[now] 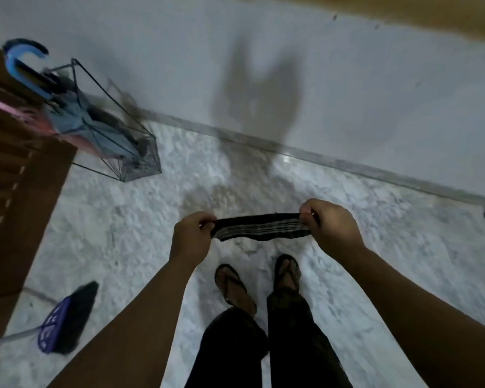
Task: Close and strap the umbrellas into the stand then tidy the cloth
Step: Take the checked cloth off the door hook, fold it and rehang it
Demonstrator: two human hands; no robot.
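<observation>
Speckled white floor (123,233) and a pale wall (347,93) frame the scene, where a dark striped cloth (261,229) is held stretched at waist height, one end pinched in the left hand (192,236), the other in the right hand (331,228). Light and limp, it is best gripped at its ends. Closed umbrellas (95,127) are seen in the wire stand (129,152) by the wall, seemingly strapped, though blurred. A broom (65,320) lies nearby.
</observation>
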